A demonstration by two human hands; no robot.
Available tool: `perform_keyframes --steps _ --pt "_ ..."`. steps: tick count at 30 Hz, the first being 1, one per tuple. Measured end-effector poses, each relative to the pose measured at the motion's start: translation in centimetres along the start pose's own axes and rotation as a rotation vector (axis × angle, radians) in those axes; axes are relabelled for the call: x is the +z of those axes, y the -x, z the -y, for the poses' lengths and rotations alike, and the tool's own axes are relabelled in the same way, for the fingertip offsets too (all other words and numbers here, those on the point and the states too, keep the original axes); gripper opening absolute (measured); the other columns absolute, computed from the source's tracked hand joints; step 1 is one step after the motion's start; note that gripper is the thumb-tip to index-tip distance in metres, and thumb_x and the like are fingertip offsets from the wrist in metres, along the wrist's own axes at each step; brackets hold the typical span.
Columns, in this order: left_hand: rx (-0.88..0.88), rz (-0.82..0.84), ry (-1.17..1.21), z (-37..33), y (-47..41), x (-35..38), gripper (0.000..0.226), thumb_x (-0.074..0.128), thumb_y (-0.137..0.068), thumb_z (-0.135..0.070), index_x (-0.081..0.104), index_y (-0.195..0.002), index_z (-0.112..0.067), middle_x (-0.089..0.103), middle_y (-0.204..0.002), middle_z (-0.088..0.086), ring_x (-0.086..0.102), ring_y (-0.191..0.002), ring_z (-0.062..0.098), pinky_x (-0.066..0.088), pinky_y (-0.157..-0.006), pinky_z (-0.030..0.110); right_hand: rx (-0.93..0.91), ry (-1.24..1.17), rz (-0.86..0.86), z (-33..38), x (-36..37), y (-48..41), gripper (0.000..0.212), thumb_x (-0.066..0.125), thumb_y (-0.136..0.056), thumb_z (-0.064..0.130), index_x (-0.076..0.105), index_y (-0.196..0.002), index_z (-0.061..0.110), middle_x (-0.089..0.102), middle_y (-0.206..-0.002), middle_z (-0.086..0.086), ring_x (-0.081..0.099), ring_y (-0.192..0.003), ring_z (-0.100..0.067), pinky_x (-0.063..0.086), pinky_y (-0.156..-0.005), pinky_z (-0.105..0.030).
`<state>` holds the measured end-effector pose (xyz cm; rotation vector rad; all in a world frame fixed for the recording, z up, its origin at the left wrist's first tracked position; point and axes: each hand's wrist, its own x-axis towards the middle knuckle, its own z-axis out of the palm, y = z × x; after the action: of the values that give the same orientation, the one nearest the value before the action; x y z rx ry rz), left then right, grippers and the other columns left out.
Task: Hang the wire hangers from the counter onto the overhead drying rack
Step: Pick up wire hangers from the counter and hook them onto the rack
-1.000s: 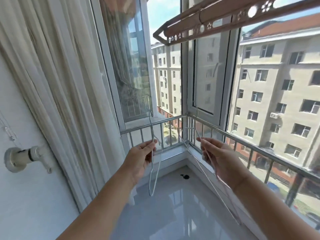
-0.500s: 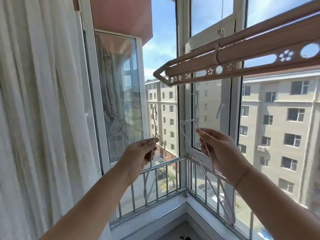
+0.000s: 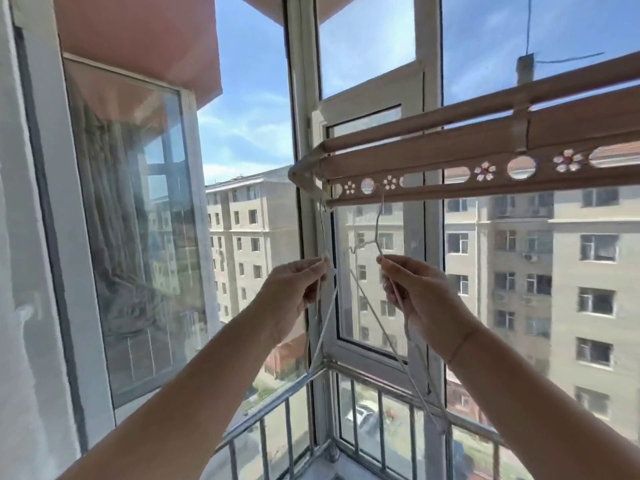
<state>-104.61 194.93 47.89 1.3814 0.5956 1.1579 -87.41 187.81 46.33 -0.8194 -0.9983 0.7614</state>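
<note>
Both hands were up under the drying rack [image 3: 450, 157]. The left hand [image 3: 291, 292] pinched the left hanger [image 3: 322, 233] in curled fingers [image 3: 311, 268], its hook just below the rack's end. The right hand [image 3: 415, 292] pinched the right hanger [image 3: 378, 220], its hook at the rack's perforated rail.

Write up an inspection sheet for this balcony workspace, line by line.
surface: counter not in view.
job's things: left wire hanger hook by the drying rack end; right wire hanger hook at a round hole; seating unclear.
clutter: nothing seen.
grippers: left hand pinches the left wire hanger; right hand holds the right wire hanger.
cables: thin wire outside against the sky.
surroundings: open window pane, metal railing, apartment blocks.
</note>
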Motion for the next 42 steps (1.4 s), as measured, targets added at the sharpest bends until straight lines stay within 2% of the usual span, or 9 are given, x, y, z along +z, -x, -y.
perform_keyframes --steps 5,10,16,22,27,32,35,39,42 --pt "-0.006 0.061 0.029 0.6 -5.1 -0.5 0.020 0.059 -0.088 -0.010 0.068 -0.104 -0.003 0.059 -0.082 0.006 0.048 -0.076 0.015 0.043 -0.072 0.025 -0.057 0.060 -0.036 -0.7 0.9 -3.4 0.013 0.062 -0.085 0.008 0.067 -0.096 0.005 0.055 -0.056 0.005 0.050 -0.055 -0.009 0.042 -0.056 -0.020" --pt "-0.009 0.105 0.059 1.1 -8.0 0.0 0.014 0.059 -0.088 -0.008 0.069 -0.097 -0.007 0.061 -0.091 0.009 0.050 -0.081 0.015 0.045 -0.073 0.023 -0.069 0.076 -0.080 -1.6 0.3 -5.2 0.013 0.062 -0.085 0.009 0.067 -0.096 0.005 0.053 -0.062 0.001 0.049 -0.057 -0.009 0.044 -0.056 -0.018" --pt "-0.026 0.098 0.057 1.6 -9.8 0.7 0.012 0.057 -0.089 -0.008 0.068 -0.094 -0.005 0.056 -0.080 0.007 0.046 -0.072 0.013 0.042 -0.066 0.023 -0.034 0.084 -0.127 -2.4 -0.6 -6.3 0.008 0.061 -0.085 0.009 0.068 -0.089 0.009 0.052 -0.063 -0.004 0.049 -0.057 -0.010 0.042 -0.059 -0.020" --pt "-0.075 0.132 0.052 2.6 -10.7 1.0 0.013 0.057 -0.089 -0.008 0.067 -0.095 -0.003 0.055 -0.081 0.008 0.047 -0.073 0.013 0.043 -0.067 0.023 -0.020 0.052 -0.144 -2.8 -1.2 -6.3 0.008 0.060 -0.086 0.008 0.066 -0.090 0.008 0.053 -0.064 -0.002 0.048 -0.055 -0.009 0.045 -0.054 -0.016" --pt "-0.085 0.126 0.093 3.2 -11.2 0.3 0.015 0.056 -0.091 -0.012 0.069 -0.092 -0.005 0.059 -0.081 0.007 0.051 -0.073 0.013 0.045 -0.068 0.023 -0.021 0.067 -0.133 -2.8 -0.8 -6.3 0.013 0.058 -0.087 0.010 0.065 -0.097 0.005 0.053 -0.066 -0.003 0.049 -0.056 -0.010 0.044 -0.057 -0.017" --pt "-0.065 0.086 0.189 4.1 -10.9 -2.1 0.020 0.056 -0.091 -0.018 0.067 -0.095 -0.003 0.062 -0.080 0.006 0.055 -0.074 0.013 0.047 -0.065 0.022 -0.016 0.057 -0.147 -3.1 -1.2 -5.5 0.014 0.056 -0.090 0.018 0.065 -0.092 0.007 0.052 -0.068 -0.001 0.047 -0.059 -0.010 0.040 -0.059 -0.021" --pt "-0.042 0.039 0.158 5.7 -10.4 -5.1 0.021 0.054 -0.092 -0.019 0.068 -0.098 -0.005 0.061 -0.075 0.003 0.053 -0.069 0.012 0.047 -0.061 0.021 -0.014 0.163 -0.195 -4.2 -2.6 -4.2 0.015 0.054 -0.091 0.021 0.064 -0.095 0.010 0.054 -0.072 0.001 0.050 -0.064 -0.010 0.041 -0.060 -0.020" --pt "-0.096 -0.023 0.038 9.4 -8.5 -7.2 0.023 0.053 -0.092 -0.020 0.065 -0.105 -0.006 0.057 -0.076 0.002 0.048 -0.070 0.014 0.039 -0.063 0.025 -0.003 0.359 -0.265 -6.7 -5.5 -1.8 0.009 0.058 -0.089 0.019 0.063 -0.096 0.018 0.059 -0.082 0.000 0.052 -0.077 -0.013 0.042 -0.067 -0.022" --pt "-0.164 -0.033 0.004 12.6 -6.5 -7.0 0.018 0.053 -0.092 -0.016 0.065 -0.102 -0.008 0.057 -0.077 0.003 0.048 -0.069 0.013 0.039 -0.064 0.025 0.000 0.488 -0.300 -8.4 -7.9 0.8 0.021 0.061 -0.087 0.018 0.060 -0.108 0.016 0.062 -0.097 -0.004 0.057 -0.088 -0.013 0.044 -0.071 -0.020"
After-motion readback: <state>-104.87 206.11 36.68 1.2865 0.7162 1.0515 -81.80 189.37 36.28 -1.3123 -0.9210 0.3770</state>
